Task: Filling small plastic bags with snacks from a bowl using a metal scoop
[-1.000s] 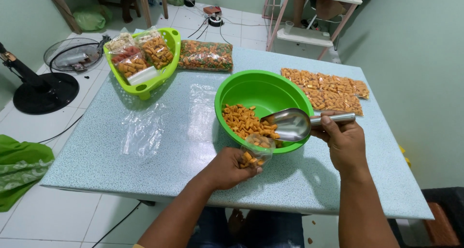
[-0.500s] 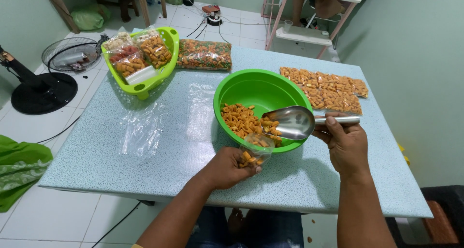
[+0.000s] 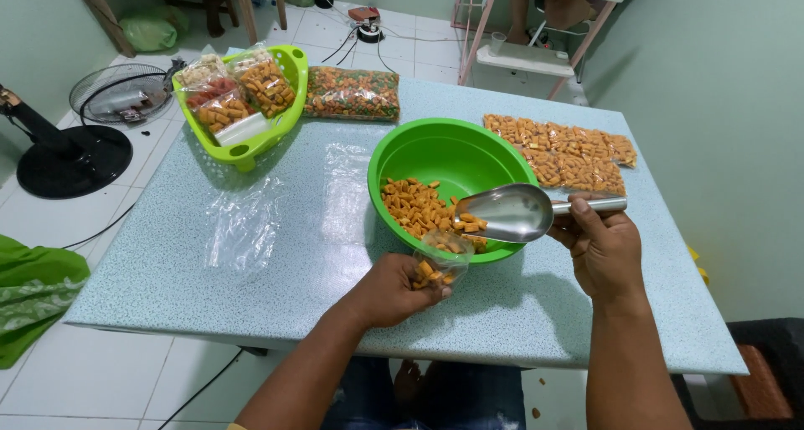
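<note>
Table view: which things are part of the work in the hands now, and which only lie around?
In use: left hand holding small clear bag; right hand holding metal scoop; green bowl of orange snacks.

Lying about: green basket, filled packets, empty plastic bags, fan.

The right hand [image 3: 605, 250] grips the handle of a metal scoop [image 3: 505, 213] tilted over the near rim of a green bowl [image 3: 448, 154] holding orange snack pieces [image 3: 412, 208]. The left hand [image 3: 392, 289] holds a small clear bag [image 3: 439, 261], partly filled with the snacks, just under the scoop's lip. On the speckled table [image 3: 251, 288] lie empty plastic bags [image 3: 243, 225], a green basket [image 3: 289, 120] of packed snacks and rows of filled packets [image 3: 569, 149].
</note>
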